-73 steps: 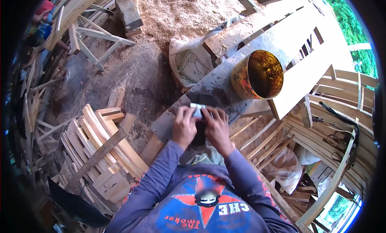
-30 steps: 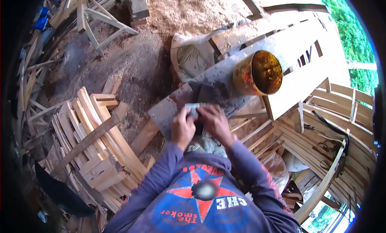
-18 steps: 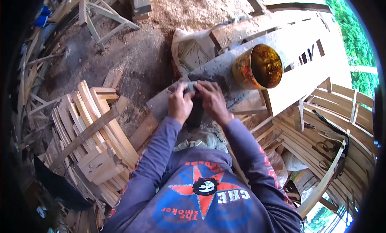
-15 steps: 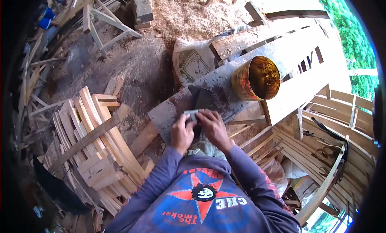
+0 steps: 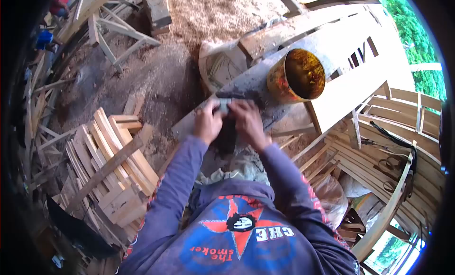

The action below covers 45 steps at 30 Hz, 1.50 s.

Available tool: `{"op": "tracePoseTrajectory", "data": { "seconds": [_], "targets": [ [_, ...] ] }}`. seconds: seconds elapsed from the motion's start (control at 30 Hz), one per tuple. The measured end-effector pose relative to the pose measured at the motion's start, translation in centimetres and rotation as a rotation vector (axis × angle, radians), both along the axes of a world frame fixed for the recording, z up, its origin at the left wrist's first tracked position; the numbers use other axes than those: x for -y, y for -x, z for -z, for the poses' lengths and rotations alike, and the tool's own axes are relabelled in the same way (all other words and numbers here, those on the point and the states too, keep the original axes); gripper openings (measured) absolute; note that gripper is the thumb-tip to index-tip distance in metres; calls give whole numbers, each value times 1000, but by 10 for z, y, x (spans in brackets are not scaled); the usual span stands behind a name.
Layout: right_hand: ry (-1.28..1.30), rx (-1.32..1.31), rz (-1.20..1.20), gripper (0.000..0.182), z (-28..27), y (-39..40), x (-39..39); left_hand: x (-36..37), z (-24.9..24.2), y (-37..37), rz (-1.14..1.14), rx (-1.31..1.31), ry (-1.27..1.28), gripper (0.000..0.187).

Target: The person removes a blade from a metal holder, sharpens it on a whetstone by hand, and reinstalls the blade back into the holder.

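Grey metal blade (image 5: 222, 104) pinned flat on dark sharpening stone (image 5: 227, 135) atop wet plank (image 5: 251, 87). Our left hand (image 5: 207, 123) at 9 o'clock of blade, right hand (image 5: 246, 123) at 3 o'clock; both sets of fingers pressed down on it, equally near. Stone's long axis runs 12 to 6, toward our chest. Rusty tin (image 5: 296, 76) stands at 2 o'clock, apart.

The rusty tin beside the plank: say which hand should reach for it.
Right, probably. The right hand lies nearer the rusty tin on the plank; the left hand would have to cross it.
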State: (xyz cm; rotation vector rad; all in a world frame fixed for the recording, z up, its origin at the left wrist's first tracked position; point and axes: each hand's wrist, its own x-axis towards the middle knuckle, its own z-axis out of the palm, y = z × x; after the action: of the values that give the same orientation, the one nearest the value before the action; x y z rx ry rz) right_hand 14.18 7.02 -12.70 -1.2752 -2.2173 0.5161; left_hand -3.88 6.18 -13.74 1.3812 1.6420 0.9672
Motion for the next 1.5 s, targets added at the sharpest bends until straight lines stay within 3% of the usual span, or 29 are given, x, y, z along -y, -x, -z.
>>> {"op": "tracePoseTrajectory", "data": {
  "seconds": [0.03, 0.1, 0.17, 0.23, 0.3, 0.37, 0.43, 0.5, 0.57, 0.67, 0.7, 0.77, 0.83, 0.9, 0.93, 1.0, 1.13, 1.23, 1.3, 1.37, 1.4, 1.43, 1.5],
  "targets": [
    [-3, 8, 8, 40, 4, -2, 8, 17, 1, 1, 56, 60, 3, 24],
    [41, -18, 22, 46, 4, -3, 43, 50, -14, -3, 36, -80, 16, 29],
    [-15, 57, 0, 46, 14, -7, 25, 31, -3, -3, 25, 64, 33, 29],
    [51, 37, 80, 43, 4, 5, -9, -14, -8, 4, 69, -80, -20, 28],
    [-15, 28, 119, 41, 5, 6, 1, -11, 11, 8, 124, -91, -14, 33],
    [39, 48, 131, 40, 9, -2, 50, 33, 4, 10, 181, -402, -105, 38],
    [46, 36, 192, 37, 5, 3, 54, 43, 6, 4, 155, -333, -67, 36],
    [-1, 144, 213, 35, -7, 6, 28, -2, 14, 6, 164, -388, -199, 35],
    [1, 79, 298, 37, -1, 13, 12, -35, -6, 9, 243, -401, -83, 36],
    [-44, 47, 310, 38, 12, 9, 73, 18, 14, 17, 365, -422, -182, 38],
    [60, 74, 348, 36, 4, 15, 86, 29, 9, 17, 369, -299, 8, 37],
    [-33, 16, 350, 37, 9, 13, 65, 2, 18, 16, 377, -448, -247, 36],
    [39, 8, 409, 39, -7, 18, 32, -43, -4, 15, 453, -419, -109, 32],
    [14, 41, 421, 40, 0, 17, 46, -37, -3, 17, 512, -449, -74, 33],
    [5, 29, 398, 41, 6, 15, 65, -16, 14, 20, 499, -441, -163, 34],
    [118, -31, 385, 44, 4, 16, 95, 5, 11, 22, 517, -391, -86, 35],
    [31, 25, 442, 49, 3, 15, 29, -54, 5, 14, 498, -365, -121, 34],
    [-26, 37, 372, 49, 11, 7, 65, -13, 22, 16, 479, -421, -244, 38],
    [157, -14, 349, 47, 9, 9, 92, 16, 26, 21, 496, -268, 107, 40],
    [-40, 54, 345, 44, 12, 8, 54, -17, 30, 15, 439, -402, -262, 39],
    [-2, 60, 368, 40, 1, 11, 32, -41, 9, 12, 458, -422, -83, 38],
    [23, 58, 396, 38, -6, 13, 16, -59, 8, 12, 430, -317, -64, 34],
    [-10, 58, 351, 38, -6, 7, 32, -36, 5, 10, 440, -401, -77, 33]
  ]
}}
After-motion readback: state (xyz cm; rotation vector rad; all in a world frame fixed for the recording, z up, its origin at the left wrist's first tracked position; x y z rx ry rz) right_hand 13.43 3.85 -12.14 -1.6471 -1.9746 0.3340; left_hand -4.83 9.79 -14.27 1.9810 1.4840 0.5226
